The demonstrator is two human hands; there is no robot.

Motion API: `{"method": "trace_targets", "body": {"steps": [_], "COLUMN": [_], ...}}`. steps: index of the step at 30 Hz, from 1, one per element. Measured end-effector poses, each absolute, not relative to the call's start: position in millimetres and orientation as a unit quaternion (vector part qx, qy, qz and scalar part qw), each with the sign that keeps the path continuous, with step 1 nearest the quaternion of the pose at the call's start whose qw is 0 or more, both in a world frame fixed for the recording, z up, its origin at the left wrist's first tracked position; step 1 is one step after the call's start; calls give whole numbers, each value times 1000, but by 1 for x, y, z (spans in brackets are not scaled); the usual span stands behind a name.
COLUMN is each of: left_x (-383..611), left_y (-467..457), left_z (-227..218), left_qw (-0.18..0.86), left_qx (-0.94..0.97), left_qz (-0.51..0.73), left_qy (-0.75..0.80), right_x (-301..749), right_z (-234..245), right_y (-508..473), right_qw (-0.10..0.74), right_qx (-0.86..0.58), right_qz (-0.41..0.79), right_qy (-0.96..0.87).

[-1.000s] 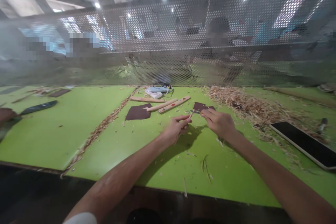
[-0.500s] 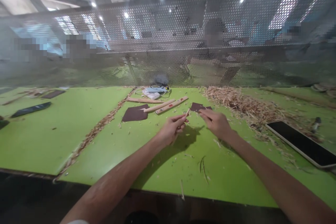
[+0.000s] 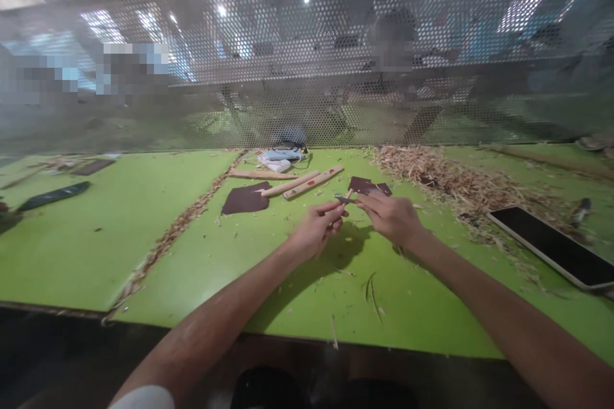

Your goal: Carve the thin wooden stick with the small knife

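My left hand (image 3: 315,228) pinches a thin pale wooden stick (image 3: 349,193) between thumb and fingers, its tip pointing up and away. Closed around a small knife, my right hand (image 3: 393,219) sits just to the right; the handle is mostly hidden in the fingers. The knife's blade (image 3: 344,199) lies across the stick near the left fingertips. Behind the hands is a dark brown sheet like sandpaper (image 3: 367,186). A larger brown sheet (image 3: 245,199) lies further left, partly under a wooden rod (image 3: 291,184). Beside the rod is a flat wooden strip with red ovals (image 3: 314,183).
A heap of wood shavings (image 3: 455,179) spreads at the back right, near a phone (image 3: 551,246). Shavings fill the table seam (image 3: 177,233). A blue device with cables (image 3: 283,155) stands by the perforated screen (image 3: 297,102). A dark pointed object (image 3: 55,196) lies left.
The knife blade now shows against the stick, where before it could not be made out. My right hand has moved slightly left, closer to my left hand. The view has tilted down a little.
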State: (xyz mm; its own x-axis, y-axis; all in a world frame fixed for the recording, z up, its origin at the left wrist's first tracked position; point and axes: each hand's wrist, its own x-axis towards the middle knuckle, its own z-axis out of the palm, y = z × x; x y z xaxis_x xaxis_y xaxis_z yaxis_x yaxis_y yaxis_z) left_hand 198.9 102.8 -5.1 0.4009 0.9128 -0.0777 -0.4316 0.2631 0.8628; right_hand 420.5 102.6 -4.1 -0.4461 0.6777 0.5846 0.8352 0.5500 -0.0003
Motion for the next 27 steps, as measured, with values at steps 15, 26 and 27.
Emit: {"method": "trace_targets", "body": {"steps": [15,26,27], "left_x": [200,195,195], "left_y": [110,106,107], "left_z": [-15,-20,-20], "left_qw": [728,761,764], "left_qx": [387,401,392], "left_qz": [458,410,415], "left_qy": [333,304,301], "right_x": [425,493,487], "right_z": [-9,-4,-5], "right_y": [110,131,128], "right_qw": [237,359,360], "right_qx": [-467,-569,-553], "right_qz": [-156,-101,-81], "right_qy": [-838,-733,-747]}}
